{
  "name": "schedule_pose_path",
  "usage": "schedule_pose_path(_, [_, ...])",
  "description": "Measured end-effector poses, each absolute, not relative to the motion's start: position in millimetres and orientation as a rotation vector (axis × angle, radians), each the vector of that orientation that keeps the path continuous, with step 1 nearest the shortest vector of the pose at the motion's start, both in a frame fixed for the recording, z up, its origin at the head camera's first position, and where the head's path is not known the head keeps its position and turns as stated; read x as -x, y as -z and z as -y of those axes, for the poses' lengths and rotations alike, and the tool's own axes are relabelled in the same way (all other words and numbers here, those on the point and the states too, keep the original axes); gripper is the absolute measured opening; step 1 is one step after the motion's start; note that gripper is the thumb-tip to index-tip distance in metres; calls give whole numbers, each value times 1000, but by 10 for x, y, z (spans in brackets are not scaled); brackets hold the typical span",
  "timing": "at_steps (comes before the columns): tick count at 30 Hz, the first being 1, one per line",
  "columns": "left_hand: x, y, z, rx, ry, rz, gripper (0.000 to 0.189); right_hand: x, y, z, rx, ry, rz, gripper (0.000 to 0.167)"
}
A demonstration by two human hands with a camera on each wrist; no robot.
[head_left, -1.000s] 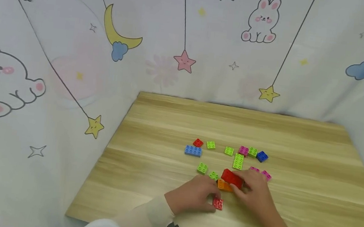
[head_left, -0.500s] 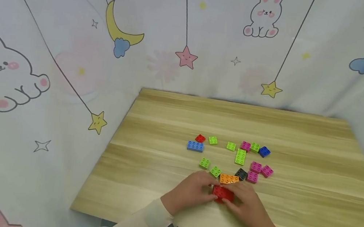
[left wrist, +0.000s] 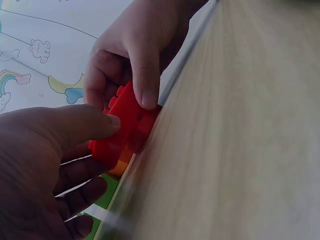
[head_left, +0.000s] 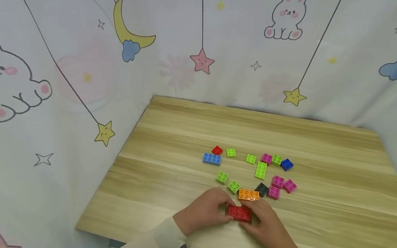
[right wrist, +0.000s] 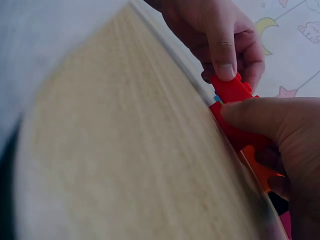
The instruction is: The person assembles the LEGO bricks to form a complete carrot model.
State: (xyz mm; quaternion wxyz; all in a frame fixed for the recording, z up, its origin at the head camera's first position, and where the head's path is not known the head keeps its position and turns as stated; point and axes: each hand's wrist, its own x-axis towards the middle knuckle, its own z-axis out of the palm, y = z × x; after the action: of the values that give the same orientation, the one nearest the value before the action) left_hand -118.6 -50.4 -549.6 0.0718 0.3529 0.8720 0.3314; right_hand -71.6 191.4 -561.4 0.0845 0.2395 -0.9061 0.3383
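Red building bricks (head_left: 239, 213), a long studded one overlapping a smaller one beneath it, lie between both hands near the front of the table. My left hand (head_left: 202, 211) pinches their left end with thumb and fingers. From the other side, my right hand (head_left: 270, 226) pinches the right end. In the left wrist view, the smaller red brick (left wrist: 142, 131) shows under the long one, close over the tabletop. Just beyond the fingers sits an orange brick (head_left: 249, 195), studs up. How firmly the red pieces are joined, I cannot tell.
On the wooden table (head_left: 134, 197) behind the hands lie a black brick (head_left: 262, 189), several pink bricks (head_left: 274, 192), several lime bricks (head_left: 260, 170), a light blue brick (head_left: 212, 159), a dark blue brick (head_left: 287, 164) and a small red brick (head_left: 217, 150). A printed curtain (head_left: 231, 83) hangs behind.
My right hand has brought the long red brick from over the orange one toward me, onto the small red brick at my left hand. Both hands now grip the red pieces together.
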Motion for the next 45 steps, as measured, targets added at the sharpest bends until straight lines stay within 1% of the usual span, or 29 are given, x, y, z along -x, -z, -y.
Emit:
schedule_pose_path(4, [1207,5470,443,-1139,-957,-2630,35,761,5644,-1895,-727,-1003,2679,60])
schedule_pose_path(6, [1215,5467,393,-1198,-942,-2634,35,773,5658,-1891,-710,-990,2682,57])
schedule_pose_path(12, [1218,5404,270,-1296,-850,-2654,23,784,5637,-1858,-630,-1012,2729,52])
schedule_pose_path(21, [1201,5320,249,-1242,-820,-2622,13,787,5665,-1827,-619,-1052,2729,50])
schedule_pose_path(31, [1149,5371,301,-1201,-923,-2613,21,734,5686,-1791,-509,-1063,2794,49])
schedule_pose_path(39, [1156,5403,275,-1221,-930,-2593,15,713,5655,-1789,-545,-1081,2764,52])
schedule_pose_path(45, [1153,5369,238,-1218,-828,-2604,15,712,5649,-1783,-533,-1084,2770,51])
